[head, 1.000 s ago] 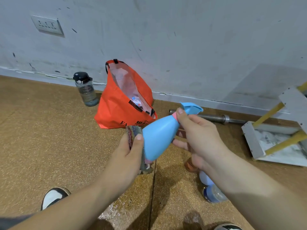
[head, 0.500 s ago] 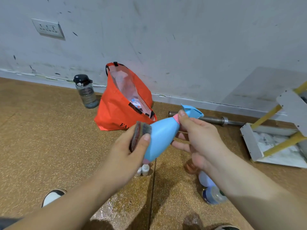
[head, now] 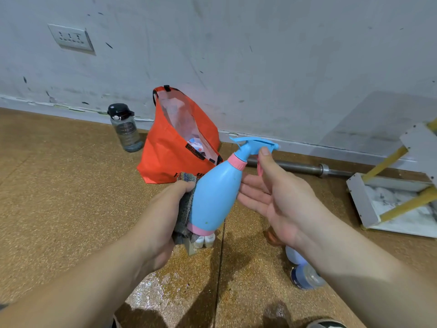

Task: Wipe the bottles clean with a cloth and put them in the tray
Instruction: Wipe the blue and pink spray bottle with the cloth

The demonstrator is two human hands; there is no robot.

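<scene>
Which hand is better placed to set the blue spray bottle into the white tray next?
Right, probably. The right hand is open beside the spray bottle neck, and the white tray lies on that side. The left hand grips the cloth against the bottle's body, farther from the tray.

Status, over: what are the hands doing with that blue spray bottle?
Left hand grips grey woven cloth against blue plastic spray bottle. Right hand open, thumb at sprayer head. Nothing blocking.
</scene>
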